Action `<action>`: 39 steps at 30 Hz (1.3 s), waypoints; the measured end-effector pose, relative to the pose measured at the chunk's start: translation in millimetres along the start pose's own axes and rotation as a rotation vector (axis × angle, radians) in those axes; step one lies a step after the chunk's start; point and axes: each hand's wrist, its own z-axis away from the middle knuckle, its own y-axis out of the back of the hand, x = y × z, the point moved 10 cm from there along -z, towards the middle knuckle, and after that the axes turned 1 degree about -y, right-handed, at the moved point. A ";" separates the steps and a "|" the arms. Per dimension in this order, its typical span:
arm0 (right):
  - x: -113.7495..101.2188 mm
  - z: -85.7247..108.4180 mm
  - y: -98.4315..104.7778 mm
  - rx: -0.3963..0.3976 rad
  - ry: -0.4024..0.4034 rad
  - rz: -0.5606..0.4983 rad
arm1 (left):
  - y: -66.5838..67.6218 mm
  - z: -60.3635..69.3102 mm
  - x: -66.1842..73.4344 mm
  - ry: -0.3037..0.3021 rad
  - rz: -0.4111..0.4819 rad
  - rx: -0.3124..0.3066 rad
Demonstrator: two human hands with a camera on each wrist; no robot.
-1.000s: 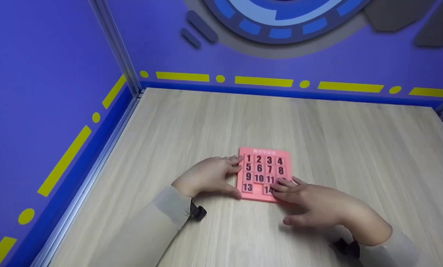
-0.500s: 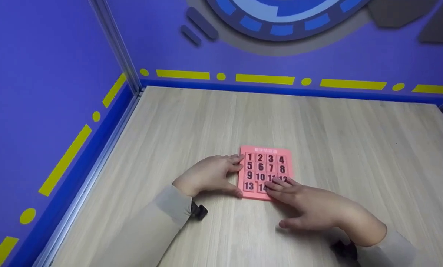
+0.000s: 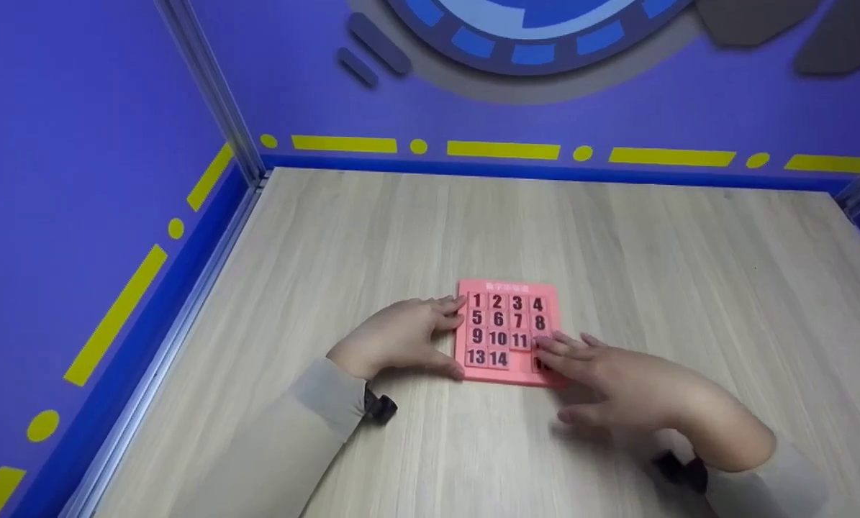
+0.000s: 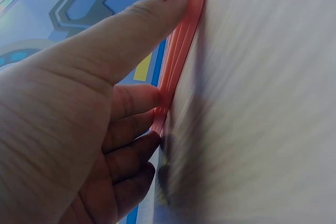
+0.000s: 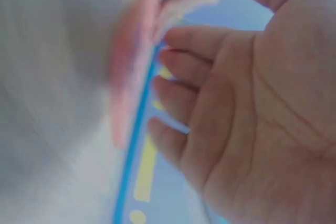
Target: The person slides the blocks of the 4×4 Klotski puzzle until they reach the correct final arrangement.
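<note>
In the head view a pink number sliding puzzle (image 3: 521, 373) lies flat on the table, its numbered tiles in rows. Tile 14 (image 3: 499, 359) sits beside tile 13 (image 3: 476, 357) in the bottom row, with a gap to its right. My left hand (image 3: 397, 338) rests against the puzzle's left edge, thumb near the lower corner; the left wrist view shows the thumb along the pink side. My right hand (image 3: 631, 385) is over the right side with fingers extended, partly covering the lower right tiles. In the right wrist view its fingers are nearly straight; fingertip contact is unclear.
The puzzle lies on a light wooden table (image 3: 401, 230). Blue-purple panels (image 3: 314, 86) with yellow markings stand behind it and to its left. A metal post (image 3: 210, 86) rises at the back left corner.
Tile 14 has slid left, next to tile 13, so the gap now lies to its right. My right hand moved left, then back right. The left hand has stayed at the puzzle's edge.
</note>
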 end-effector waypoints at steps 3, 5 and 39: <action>9.3 9.0 8.0 -0.010 -0.071 0.005 | 0.4 -1.5 1.6 0.000 -0.004 -0.008; 13.0 13.9 10.2 -0.014 -0.093 0.002 | 0.8 -3.5 4.4 -0.006 -0.012 -0.012; -16.1 -4.0 -3.5 0.023 0.066 0.101 | 0.9 -0.1 -2.8 -0.003 0.005 0.006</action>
